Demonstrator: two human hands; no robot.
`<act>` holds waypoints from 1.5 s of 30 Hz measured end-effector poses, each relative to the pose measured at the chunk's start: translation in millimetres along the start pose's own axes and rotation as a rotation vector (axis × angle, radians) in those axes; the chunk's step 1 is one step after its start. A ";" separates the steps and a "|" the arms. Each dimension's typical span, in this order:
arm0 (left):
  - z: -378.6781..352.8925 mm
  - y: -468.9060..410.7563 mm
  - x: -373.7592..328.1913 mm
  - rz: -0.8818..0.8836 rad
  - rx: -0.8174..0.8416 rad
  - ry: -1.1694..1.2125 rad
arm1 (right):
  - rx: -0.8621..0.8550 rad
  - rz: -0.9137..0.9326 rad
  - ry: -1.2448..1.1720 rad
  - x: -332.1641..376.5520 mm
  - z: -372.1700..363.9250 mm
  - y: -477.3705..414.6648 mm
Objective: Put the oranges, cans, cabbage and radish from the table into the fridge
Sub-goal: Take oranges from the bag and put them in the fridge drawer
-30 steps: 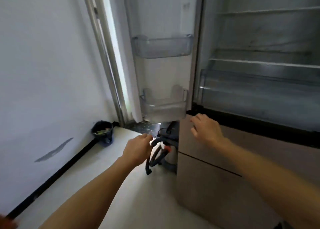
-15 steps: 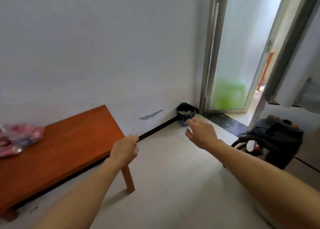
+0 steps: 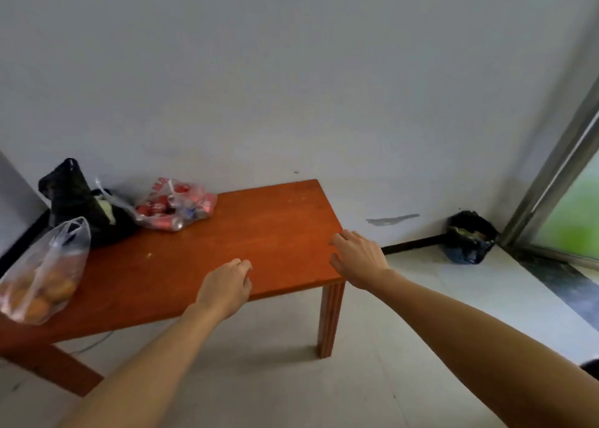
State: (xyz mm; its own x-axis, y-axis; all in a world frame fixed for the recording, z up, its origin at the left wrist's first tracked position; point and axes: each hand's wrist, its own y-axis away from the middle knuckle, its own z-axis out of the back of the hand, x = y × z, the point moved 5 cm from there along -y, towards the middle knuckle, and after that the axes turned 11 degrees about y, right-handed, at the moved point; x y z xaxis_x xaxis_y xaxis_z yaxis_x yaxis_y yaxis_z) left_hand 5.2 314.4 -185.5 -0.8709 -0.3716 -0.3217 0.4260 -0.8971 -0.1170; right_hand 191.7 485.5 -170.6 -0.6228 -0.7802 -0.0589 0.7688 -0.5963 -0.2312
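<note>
The left hand (image 3: 227,286) and right hand (image 3: 358,259) are over the right end of the wooden table (image 3: 275,226), both empty, left fingers loosely curled, right fingers spread. At the table's left end lie a clear bag of oranges (image 3: 42,281), a black bag (image 3: 74,207) and a bag of red cans (image 3: 175,209).

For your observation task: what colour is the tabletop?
The tabletop is reddish-orange; head view.
</note>
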 end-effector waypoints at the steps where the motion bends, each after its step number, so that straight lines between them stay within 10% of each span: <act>1: 3.9 -7.0 18.3 0.030 0.001 -0.002 | 0.007 0.021 -0.016 13.1 -8.0 -19.9; 25: 139.0 -41.4 488.2 0.381 -0.175 -0.002 | 0.205 0.337 -0.095 419.4 -116.5 -309.5; 45: 72.6 -77.1 748.6 0.545 0.197 0.038 | 0.257 1.010 -0.089 694.7 -211.2 -408.0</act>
State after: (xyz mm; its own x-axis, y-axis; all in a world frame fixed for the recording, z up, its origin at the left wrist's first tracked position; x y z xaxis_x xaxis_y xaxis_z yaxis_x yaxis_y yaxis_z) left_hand -697.3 88.1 -349.1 -0.5278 -0.7866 -0.3206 0.7533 -0.6078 0.2512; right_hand -585.3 226.8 -322.3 0.3317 -0.9427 -0.0354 0.9398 0.3269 0.0996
